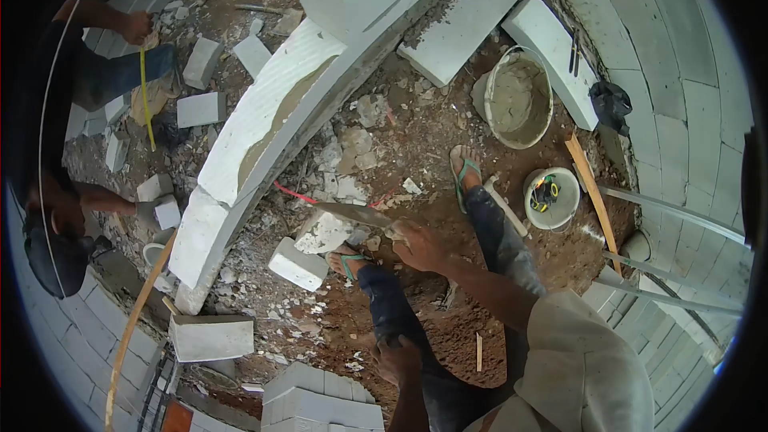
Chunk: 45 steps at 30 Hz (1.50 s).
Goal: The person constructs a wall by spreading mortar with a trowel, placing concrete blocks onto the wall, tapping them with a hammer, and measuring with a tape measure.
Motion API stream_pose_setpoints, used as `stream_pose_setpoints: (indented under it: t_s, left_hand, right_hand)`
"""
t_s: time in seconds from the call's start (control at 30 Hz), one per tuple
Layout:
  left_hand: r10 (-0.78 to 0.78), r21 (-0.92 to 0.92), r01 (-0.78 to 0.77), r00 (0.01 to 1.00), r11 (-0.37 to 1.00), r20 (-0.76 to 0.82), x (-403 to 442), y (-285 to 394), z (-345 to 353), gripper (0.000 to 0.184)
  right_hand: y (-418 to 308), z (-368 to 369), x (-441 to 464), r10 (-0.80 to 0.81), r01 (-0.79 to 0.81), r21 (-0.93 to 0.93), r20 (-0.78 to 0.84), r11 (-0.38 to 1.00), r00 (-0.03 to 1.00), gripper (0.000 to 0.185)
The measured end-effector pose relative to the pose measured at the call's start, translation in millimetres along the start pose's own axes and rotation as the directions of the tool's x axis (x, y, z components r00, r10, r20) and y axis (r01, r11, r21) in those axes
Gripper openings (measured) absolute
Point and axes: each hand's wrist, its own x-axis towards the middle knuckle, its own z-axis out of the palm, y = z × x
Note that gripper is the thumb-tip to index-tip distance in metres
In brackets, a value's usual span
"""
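Observation:
My right hand [418, 245] is closed round the handle of a trowel [352, 213], whose flat blade points left above a broken white block [324, 234]. A whole white block [298, 264] lies just beside that broken one, near my sandalled foot. My left hand [398, 360] hangs low by my left leg, its fingers curled down; whatever it might hold is hidden. Ahead of me runs a low wall of white blocks [268, 116], with a patch of grey mortar on its top.
A bucket of mortar [518, 100] and a smaller bucket with tools [552, 198] stand at the right, near a hammer [506, 206] and a wooden strip [594, 200]. Beyond the wall, another person [120, 88] holds a yellow tape [146, 100]. Rubble covers the ground.

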Motion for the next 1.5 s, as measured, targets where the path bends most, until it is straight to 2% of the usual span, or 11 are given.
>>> stream_pose_setpoints:
  t_s: [0.13,0.27,0.4,0.57,0.7,0.73,0.8,0.9,1.23,1.4,1.5]
  left_hand:
    - [0.062,0.015,-0.061,0.997,0.998,-0.049,-14,21,2,0.054]
    - [0.09,0.104,-0.08,0.992,0.991,-0.092,-13,25,22,0.053]
    - [0.114,0.17,-0.089,0.983,0.981,-0.142,-25,42,28,0.052]
    - [0.166,0.248,-0.127,0.976,0.96,-0.143,-31,51,36,0.05]
    - [0.19,0.279,-0.134,0.964,0.951,-0.186,-28,48,46,0.048]
    - [0.187,0.288,-0.127,0.963,0.949,-0.193,-29,47,47,0.047]
    - [0.186,0.291,-0.123,0.962,0.949,-0.201,-30,49,43,0.047]
    - [0.152,0.254,-0.113,0.978,0.961,-0.14,-32,55,37,0.046]
    - [0.166,0.14,-0.143,0.972,0.98,-0.166,-12,12,23,0.051]
    - [0.105,0.124,-0.089,0.985,0.988,-0.133,-9,-2,11,0.053]
    - [0.107,-0.012,-0.108,0.991,0.994,-0.084,-5,-22,6,0.053]
  right_hand:
    - [82,-118,-33,0.343,-0.295,0.234,-0.2,0.926,0.918,0.041]
    - [251,-198,-18,0.318,-0.445,-0.096,-0.567,0.89,0.76,0.036]
    - [396,-258,40,0.25,-0.459,-0.675,-0.389,0.579,0.887,0.033]
    - [366,-285,121,0.554,-0.745,-0.314,-0.514,0.589,0.655,0.027]
    - [440,-225,128,0.172,-0.387,-0.616,-0.38,0.686,0.909,0.03]
    - [411,-244,118,0.173,-0.386,-0.613,-0.378,0.689,0.909,0.03]
    - [347,-283,84,0.747,-0.664,0.434,-0.031,0.609,0.664,0.034]
    - [332,-268,41,0.723,-0.546,0.597,-0.085,0.588,0.685,0.035]
    - [98,-146,83,0.267,-0.223,0.772,0.071,0.596,0.961,0.018]
    - [-41,-33,157,-0.005,0.151,0.753,-0.192,0.64,0.981,0.014]
    - [-94,2,185,-0.233,0.476,0.373,-0.538,0.796,0.81,0.018]
